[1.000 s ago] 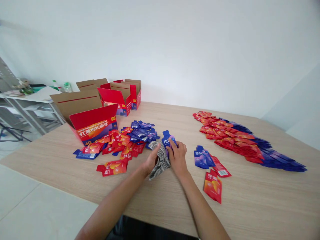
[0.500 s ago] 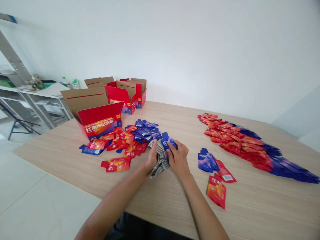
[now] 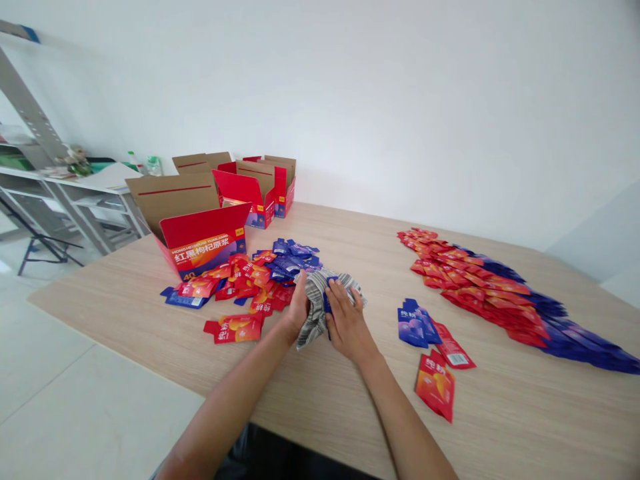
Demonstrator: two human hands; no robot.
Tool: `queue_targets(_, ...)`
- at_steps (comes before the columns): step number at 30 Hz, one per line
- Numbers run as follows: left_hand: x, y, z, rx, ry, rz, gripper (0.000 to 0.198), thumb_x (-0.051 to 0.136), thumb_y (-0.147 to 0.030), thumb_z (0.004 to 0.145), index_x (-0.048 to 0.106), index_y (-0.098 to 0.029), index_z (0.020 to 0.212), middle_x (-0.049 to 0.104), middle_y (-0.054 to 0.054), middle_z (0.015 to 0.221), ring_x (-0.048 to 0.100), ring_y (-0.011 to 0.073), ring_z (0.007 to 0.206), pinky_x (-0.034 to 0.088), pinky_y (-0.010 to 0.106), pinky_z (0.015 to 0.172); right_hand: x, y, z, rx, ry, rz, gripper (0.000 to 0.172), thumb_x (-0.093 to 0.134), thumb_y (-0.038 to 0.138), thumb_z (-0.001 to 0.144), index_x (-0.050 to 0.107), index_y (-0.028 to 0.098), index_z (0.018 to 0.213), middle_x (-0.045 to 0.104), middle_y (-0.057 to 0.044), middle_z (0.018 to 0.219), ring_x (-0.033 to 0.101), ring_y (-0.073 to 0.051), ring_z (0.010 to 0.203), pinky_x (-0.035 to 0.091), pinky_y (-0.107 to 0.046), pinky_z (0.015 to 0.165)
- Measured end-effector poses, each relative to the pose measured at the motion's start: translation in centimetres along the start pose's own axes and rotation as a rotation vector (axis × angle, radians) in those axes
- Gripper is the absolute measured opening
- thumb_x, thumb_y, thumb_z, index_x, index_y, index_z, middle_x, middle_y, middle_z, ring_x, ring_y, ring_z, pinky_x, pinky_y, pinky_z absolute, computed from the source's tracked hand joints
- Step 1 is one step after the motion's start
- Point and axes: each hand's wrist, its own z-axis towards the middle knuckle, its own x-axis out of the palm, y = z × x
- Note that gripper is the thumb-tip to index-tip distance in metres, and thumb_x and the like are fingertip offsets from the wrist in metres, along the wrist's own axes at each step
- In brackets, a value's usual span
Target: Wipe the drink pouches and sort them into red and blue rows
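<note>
My left hand (image 3: 299, 305) is closed on a grey-and-white striped cloth (image 3: 315, 297), with its thumb pointing up. A blue pouch (image 3: 327, 303) lies against the cloth, mostly hidden by my right hand (image 3: 349, 325). The fingers of that hand are held together over the pouch, pressing it into the cloth. Just beyond my left hand is a loose heap of blue pouches (image 3: 290, 261) and red pouches (image 3: 247, 275). A single red pouch (image 3: 237, 329) lies on the near side of the heap.
On the wooden table (image 3: 310, 400), an open red carton (image 3: 205, 240) stands behind the heap, with more open cartons (image 3: 253, 193) further back. To the right lie a few loose pouches (image 3: 435, 383) and long overlapping rows of red and blue pouches (image 3: 485, 287). A white wall rises behind.
The cloth has been spread over the blue pouch, which now shows only as a narrow strip. My right hand has flattened over it. The view has shifted slightly.
</note>
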Motion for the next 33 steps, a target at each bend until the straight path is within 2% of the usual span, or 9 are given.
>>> queue_targets(4, 0.1, 0.4, 0.0, 0.000, -0.004, 0.036, 0.069, 0.049, -0.057, 0.096, 0.051, -0.010, 0.146, 0.070, 0.015, 0.129, 0.064, 0.0292, 0.123, 0.037, 0.041, 0.117, 0.3, -0.5, -0.3, -0.020, 0.026, -0.020, 0.068, 0.035, 0.038, 0.103, 0.011, 0.010, 0.160, 0.030, -0.023, 0.162, 0.020, -0.032, 0.154, 0.020, -0.060, 0.120)
queue_targets(8, 0.2, 1.0, -0.2, -0.024, 0.018, 0.101, 0.058, 0.050, -0.049, 0.098, 0.055, -0.013, 0.143, 0.070, 0.012, 0.128, 0.063, 0.0292, 0.125, 0.035, 0.042, 0.118, 0.7, -1.0, -0.7, 0.002, -0.016, 0.002, 0.080, 0.030, 0.053, 0.102, -0.002, 0.011, 0.161, 0.027, -0.024, 0.163, 0.022, -0.035, 0.153, 0.022, -0.063, 0.118)
queue_targets(13, 0.5, 1.1, -0.4, -0.002, -0.027, 0.114, 0.063, 0.045, -0.059, 0.097, 0.065, -0.010, 0.131, 0.075, 0.014, 0.117, 0.066, 0.0318, 0.119, 0.040, 0.045, 0.114, 0.1, -0.9, -0.3, -0.010, -0.022, 0.042, 0.095, 0.036, 0.068, 0.096, 0.001, 0.008, 0.161, 0.033, -0.025, 0.159, 0.030, -0.037, 0.149, 0.024, -0.062, 0.117)
queue_targets(18, 0.9, -0.4, -0.5, 0.092, -0.100, 0.028, 0.070, 0.043, -0.069, 0.093, 0.071, -0.008, 0.113, 0.076, 0.016, 0.109, 0.067, 0.0332, 0.115, 0.043, 0.046, 0.111, -0.2, 0.1, 0.3, -0.053, 0.060, 0.080, 0.106, 0.053, 0.069, 0.089, 0.003, 0.008, 0.161, 0.038, -0.025, 0.157, 0.036, -0.037, 0.147, 0.028, -0.060, 0.116)
queue_targets(22, 1.0, -1.3, -0.5, 0.144, -0.149, 0.005, 0.074, 0.040, -0.072, 0.092, 0.071, -0.007, 0.110, 0.076, 0.017, 0.108, 0.067, 0.0332, 0.113, 0.045, 0.045, 0.109, -0.2, 0.4, 0.3, -0.084, 0.066, 0.146, 0.103, 0.057, 0.062, 0.090, 0.004, 0.010, 0.161, 0.038, -0.024, 0.157, 0.036, -0.036, 0.147, 0.033, -0.059, 0.115)
queue_targets(27, 0.9, -0.8, -0.7, 0.162, -0.136, 0.030, 0.073, 0.040, -0.073, 0.092, 0.070, -0.011, 0.114, 0.076, 0.014, 0.107, 0.069, 0.0321, 0.108, 0.049, 0.045, 0.104, -0.6, 0.5, 0.0, -0.054, 0.014, 0.278, 0.091, 0.047, 0.060, 0.097, 0.003, 0.013, 0.162, 0.044, -0.021, 0.155, 0.040, -0.033, 0.145, 0.038, -0.056, 0.115)
queue_targets(30, 0.6, -0.1, -0.8, 0.102, -0.110, 0.038, 0.071, 0.045, -0.075, 0.089, 0.072, -0.012, 0.106, 0.076, 0.014, 0.104, 0.070, 0.0323, 0.105, 0.051, 0.044, 0.100, -0.6, 0.9, -0.2, -0.028, -0.037, 0.367, 0.088, 0.039, 0.062, 0.099, -0.001, 0.015, 0.162, 0.042, -0.020, 0.156, 0.038, -0.031, 0.147, 0.039, -0.054, 0.116)
queue_targets(33, 0.2, 0.7, -0.9, -0.022, -0.088, 0.031, 0.069, 0.051, -0.076, 0.085, 0.073, -0.012, 0.094, 0.076, 0.015, 0.099, 0.070, 0.0334, 0.104, 0.053, 0.043, 0.097, -0.5, 1.4, -0.3, -0.029, -0.071, 0.415, 0.083, 0.029, 0.064, 0.101, -0.002, 0.016, 0.162, 0.038, -0.020, 0.159, 0.035, -0.030, 0.148, 0.038, -0.054, 0.117)
